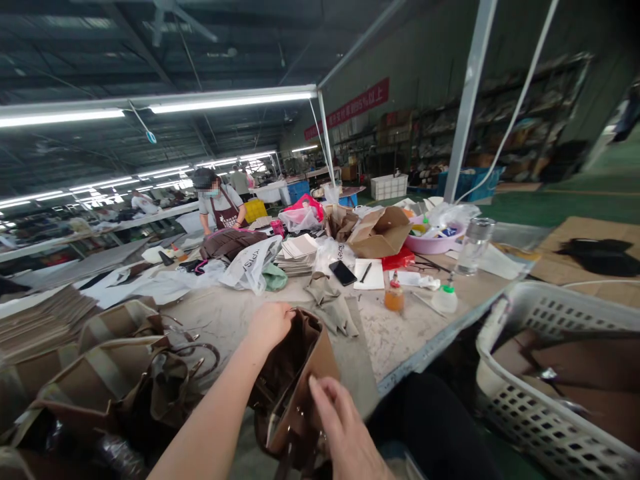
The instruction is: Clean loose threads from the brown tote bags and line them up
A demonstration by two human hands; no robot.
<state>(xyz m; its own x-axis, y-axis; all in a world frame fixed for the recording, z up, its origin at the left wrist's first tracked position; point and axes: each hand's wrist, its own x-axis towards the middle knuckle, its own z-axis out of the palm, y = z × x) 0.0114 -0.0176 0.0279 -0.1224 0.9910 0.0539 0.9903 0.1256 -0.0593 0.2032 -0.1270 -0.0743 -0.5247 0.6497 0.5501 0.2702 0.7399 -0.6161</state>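
Observation:
A brown handbag point(320, 363) stands tilted at the table's near edge, its mouth gaping and its dark lining showing. My left hand point(273, 327) is closed on the bag's far top edge, fingertips partly hidden behind it. Against the bag's outer panel, my right hand point(345, 427) has its fingers stretched out, the tips touching the surface near small metal fittings. Dark straps hang low by that hand, partly out of sight. Just beyond the bag lies a crumpled grey-green cloth point(330, 303).
More brown bags point(110, 367) crowd the left side. Ahead are a phone point(343, 272), a notepad with a pen point(369, 273), an orange-filled bottle point(394, 298) and a glass jar point(475, 247). A white basket point(555, 407) of brown pieces stands right. A co-worker point(220, 203) stands across the table.

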